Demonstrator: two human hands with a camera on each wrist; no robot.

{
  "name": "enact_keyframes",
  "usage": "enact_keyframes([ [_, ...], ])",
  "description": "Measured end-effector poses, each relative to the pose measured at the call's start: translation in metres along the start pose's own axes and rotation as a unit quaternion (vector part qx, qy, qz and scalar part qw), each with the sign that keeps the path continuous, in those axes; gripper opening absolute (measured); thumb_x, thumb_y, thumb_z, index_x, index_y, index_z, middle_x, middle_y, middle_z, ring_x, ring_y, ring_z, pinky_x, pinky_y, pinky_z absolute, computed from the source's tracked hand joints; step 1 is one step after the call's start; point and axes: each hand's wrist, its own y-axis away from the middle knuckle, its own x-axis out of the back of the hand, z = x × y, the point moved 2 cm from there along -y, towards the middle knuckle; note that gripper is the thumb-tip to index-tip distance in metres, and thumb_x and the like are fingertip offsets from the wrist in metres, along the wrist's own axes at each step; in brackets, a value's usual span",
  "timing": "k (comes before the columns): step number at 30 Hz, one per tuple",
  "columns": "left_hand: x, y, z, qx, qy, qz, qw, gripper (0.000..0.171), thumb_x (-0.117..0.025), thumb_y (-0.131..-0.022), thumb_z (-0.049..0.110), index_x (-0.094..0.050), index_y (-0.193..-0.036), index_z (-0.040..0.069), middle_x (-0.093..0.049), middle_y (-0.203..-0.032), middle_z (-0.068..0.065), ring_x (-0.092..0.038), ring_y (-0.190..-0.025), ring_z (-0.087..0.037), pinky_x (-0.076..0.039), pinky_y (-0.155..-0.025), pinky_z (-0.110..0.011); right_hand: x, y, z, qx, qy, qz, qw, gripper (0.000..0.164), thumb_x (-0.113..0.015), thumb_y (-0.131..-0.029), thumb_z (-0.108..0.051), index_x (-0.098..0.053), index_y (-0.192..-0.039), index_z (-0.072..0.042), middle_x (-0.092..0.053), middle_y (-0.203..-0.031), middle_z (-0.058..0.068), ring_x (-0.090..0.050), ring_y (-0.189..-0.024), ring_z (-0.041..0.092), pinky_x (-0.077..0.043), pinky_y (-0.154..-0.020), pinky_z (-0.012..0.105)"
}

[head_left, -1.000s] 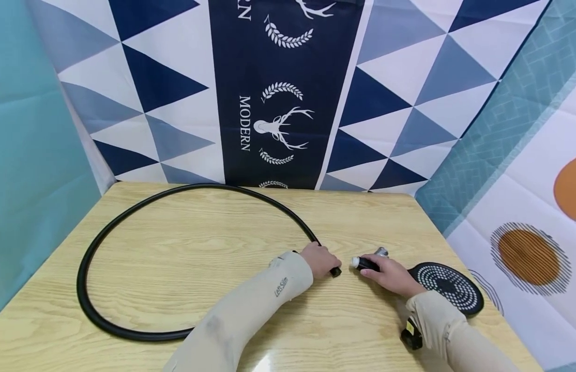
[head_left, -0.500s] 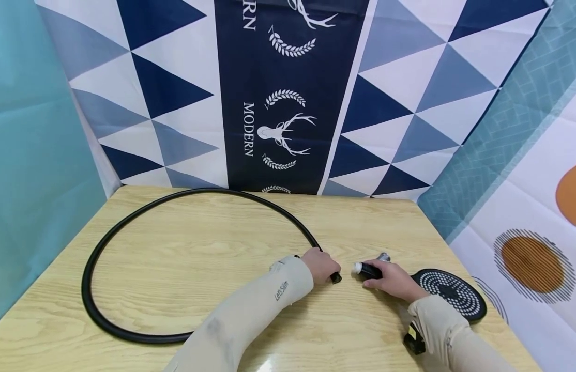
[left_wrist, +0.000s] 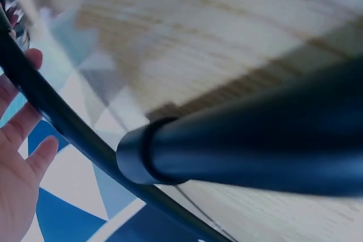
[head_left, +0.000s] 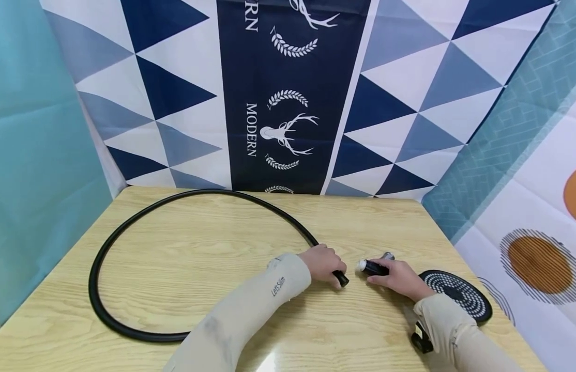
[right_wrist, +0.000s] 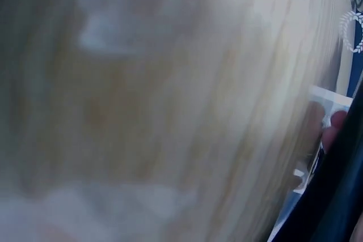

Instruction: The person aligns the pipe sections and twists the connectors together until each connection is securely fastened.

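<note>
A black hose [head_left: 112,237] curves in a wide loop over the wooden table. Near one end of it, my left hand [head_left: 322,263] grips the hose, its short tip poking out past the fingers. The left wrist view has the hose running beside the fingers, and a thick black tube end with a collar [left_wrist: 161,150] in front. To the right, my right hand [head_left: 399,279] holds the black handle of what looks like a shower head, with a white tip [head_left: 361,265] towards the hose end. Its oval dotted face [head_left: 457,294] is partly behind my forearm. The two ends are apart.
A small silver fitting [head_left: 388,256] shows just behind my right hand. The light wooden table [head_left: 213,248] ends at a patterned cloth backdrop [head_left: 176,103], with more cloth hanging at the left and right. A small black device [head_left: 422,338] sits at my right wrist.
The whole head view has shifted slightly. Both hands keep their holds; the left fingers have shifted a little and more of the hose end shows.
</note>
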Motion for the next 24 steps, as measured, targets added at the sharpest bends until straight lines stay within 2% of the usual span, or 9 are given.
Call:
enact_keyframes([
  [5, 0.008, 0.004, -0.009, 0.001, 0.072, 0.038, 0.9967, 0.034, -0.067, -0.082, 0.051, -0.069, -0.103, 0.026, -0.066, -0.092, 0.016, -0.055, -0.081, -0.004, -0.042, -0.077, -0.021, -0.001, 0.002, 0.002, 0.027, 0.009, 0.006, 1.000, 0.053, -0.077, -0.082, -0.025, -0.060, -0.124, 0.001, -0.063, -0.112, 0.022, -0.059, -0.098, 0.031, -0.047, -0.078, 0.043],
  [9, 0.019, 0.010, -0.016, -0.005, 0.101, 0.048, 0.9937, 0.032, -0.066, -0.085, 0.048, -0.069, -0.106, 0.024, -0.066, -0.093, 0.015, -0.054, -0.080, -0.003, -0.042, -0.077, -0.021, -0.003, 0.002, 0.002, 0.069, 0.011, -0.003, 0.998, 0.048, -0.075, -0.084, -0.019, -0.059, -0.123, 0.005, -0.063, -0.113, 0.020, -0.059, -0.101, 0.032, -0.047, -0.081, 0.043],
  [11, 0.026, 0.014, -0.019, -0.009, 0.113, 0.050, 0.9923, 0.032, -0.065, -0.086, 0.047, -0.069, -0.107, 0.023, -0.066, -0.093, 0.014, -0.054, -0.079, -0.002, -0.042, -0.076, -0.022, -0.002, 0.004, 0.001, 0.077, 0.011, 0.002, 0.997, 0.049, -0.074, -0.085, -0.017, -0.058, -0.124, 0.007, -0.063, -0.113, 0.022, -0.059, -0.100, 0.032, -0.047, -0.079, 0.043],
  [18, 0.046, 0.027, -0.030, -0.027, 0.151, 0.074, 0.9853, 0.027, -0.062, -0.090, 0.043, -0.070, -0.103, 0.021, -0.064, -0.087, 0.012, -0.052, -0.077, -0.004, -0.040, -0.072, -0.023, 0.007, 0.016, -0.001, 0.074, 0.013, 0.065, 0.995, 0.049, -0.069, -0.087, -0.008, -0.051, -0.128, 0.012, -0.056, -0.119, 0.034, -0.056, -0.105, 0.045, -0.045, -0.083, 0.054],
  [24, 0.057, 0.037, -0.035, -0.044, 0.203, 0.104, 0.9727, 0.022, -0.061, -0.093, 0.037, -0.069, -0.095, 0.016, -0.060, -0.080, 0.011, -0.049, -0.072, -0.006, -0.037, -0.069, -0.020, 0.012, 0.017, -0.007, 0.097, 0.021, 0.087, 0.991, 0.046, -0.065, -0.091, -0.007, -0.048, -0.131, 0.010, -0.056, -0.120, 0.032, -0.056, -0.106, 0.045, -0.044, -0.085, 0.057],
])
